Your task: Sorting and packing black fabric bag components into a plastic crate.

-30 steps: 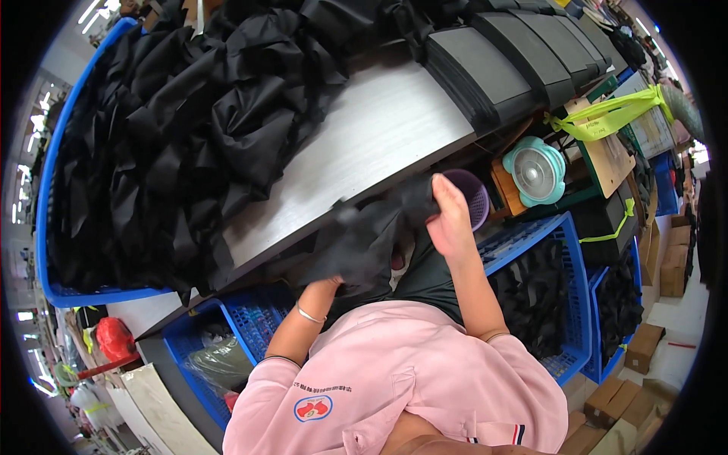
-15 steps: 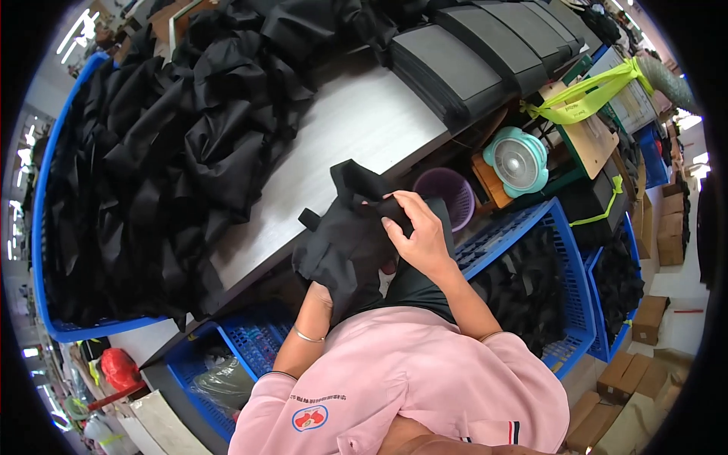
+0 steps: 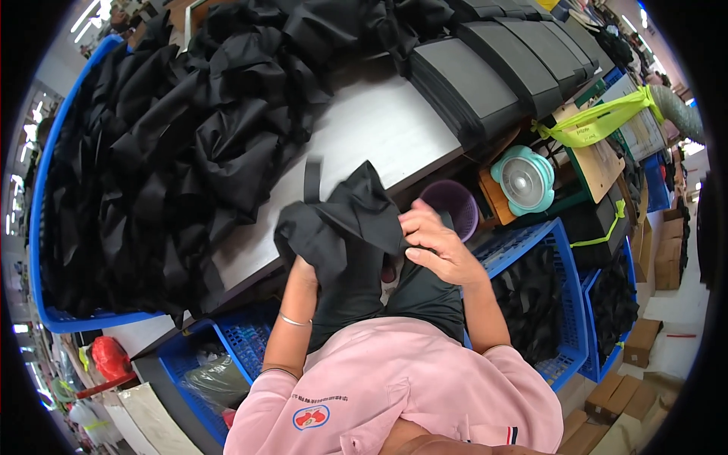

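A bag-like black fabric piece [image 3: 341,220] hangs over my lap by the table's near edge, with a short strap [image 3: 312,180] sticking up from it. My left hand [image 3: 305,271] reaches into or under this cloth; only the wrist and back of the hand show, and the fingers are hidden. At the cloth's right edge, my right hand [image 3: 441,246] has its thumb and bent fingers closed about the fabric. On the table beyond lies a big heap of similar black fabric pieces [image 3: 235,136], partly in a blue crate [image 3: 39,250].
Stacked black folded panels [image 3: 474,72] stand on the table [image 3: 364,129] at the far right. Below them are a purple basket [image 3: 453,208] and a teal fan [image 3: 523,180]. Blue crates with black cloth [image 3: 580,334] are at my right; another blue crate [image 3: 246,345] is at lower left.
The fabric piece has opened out wider, and its strap now points up. My right hand has moved a little right and down. My left hand has shifted slightly left and toward the table.
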Tool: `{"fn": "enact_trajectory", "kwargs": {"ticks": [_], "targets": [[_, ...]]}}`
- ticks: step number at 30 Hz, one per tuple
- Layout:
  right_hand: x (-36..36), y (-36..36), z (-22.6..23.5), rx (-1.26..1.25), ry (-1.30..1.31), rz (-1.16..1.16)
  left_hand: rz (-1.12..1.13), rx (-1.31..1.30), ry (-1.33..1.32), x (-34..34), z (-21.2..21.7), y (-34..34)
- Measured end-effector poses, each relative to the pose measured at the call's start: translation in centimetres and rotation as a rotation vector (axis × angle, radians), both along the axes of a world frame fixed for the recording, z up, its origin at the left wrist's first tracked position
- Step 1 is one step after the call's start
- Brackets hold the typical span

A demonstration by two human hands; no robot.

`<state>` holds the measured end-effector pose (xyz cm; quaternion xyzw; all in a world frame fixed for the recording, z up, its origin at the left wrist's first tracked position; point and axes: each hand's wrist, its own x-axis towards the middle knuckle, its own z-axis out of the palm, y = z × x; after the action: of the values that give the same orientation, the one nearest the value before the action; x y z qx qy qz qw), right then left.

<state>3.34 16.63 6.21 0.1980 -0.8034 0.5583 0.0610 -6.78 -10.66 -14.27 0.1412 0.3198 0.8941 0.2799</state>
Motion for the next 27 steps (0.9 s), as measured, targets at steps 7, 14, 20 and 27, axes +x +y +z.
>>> {"fn": "enact_trajectory", "kwargs": {"ticks": [7,14,20,27], "targets": [[-9.4,2.5,0.6,0.136,0.142,-0.457,0.207,-0.337,-0.216,-0.5,11.7,3.8],[-10.3,1.5,-6.3,-0.061,0.027,-0.802,0.503,-0.651,-0.029,1.8,12.1,1.8],[-7.7,-4.6,-8.7,-0.693,-0.441,-0.350,0.511,-0.340,-0.221,-4.4,12.8,3.2],[-9.1,-2.2,-7.6,-1.218,-0.762,-0.071,0.002,0.247,-0.479,-5.5,11.2,6.2]]}}
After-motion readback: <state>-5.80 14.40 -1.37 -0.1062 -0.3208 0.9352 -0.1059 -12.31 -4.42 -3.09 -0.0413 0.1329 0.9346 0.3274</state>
